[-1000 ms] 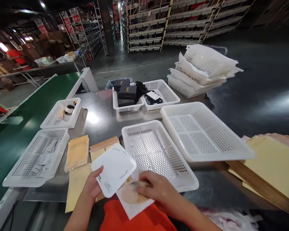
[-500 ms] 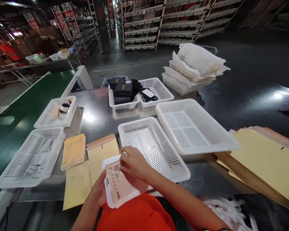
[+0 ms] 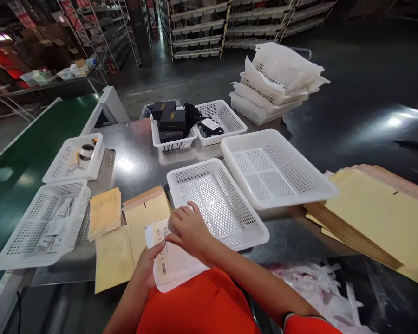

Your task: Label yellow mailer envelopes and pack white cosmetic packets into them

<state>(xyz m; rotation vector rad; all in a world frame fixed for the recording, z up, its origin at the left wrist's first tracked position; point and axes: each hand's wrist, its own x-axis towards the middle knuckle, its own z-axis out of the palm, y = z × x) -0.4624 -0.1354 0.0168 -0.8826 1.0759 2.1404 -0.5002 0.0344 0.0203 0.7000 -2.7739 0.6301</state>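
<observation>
Low in front of my red shirt, my left hand grips a white, barcoded label sheet by its left edge, the thumb lying on top. Over the upper part of that sheet is my right hand, its fingers curled and its thumb near the printed text. Whatever lies between those fingertips is hidden. Beyond the sheet is a padded yellow envelope with a pink flap strip. Left of it are a smaller filled envelope and another yellow envelope.
A white basket stands just past my right hand, with a larger tray behind it. Envelopes are stacked at right. Black boxes fill a far basket. Baskets with small packets and tape rolls border the green conveyor.
My right hand has shifted slightly, its fingers rising and the thumb moving left across the sheet. My left thumb now reaches further over the sheet. The whole view has tilted a little downward.
</observation>
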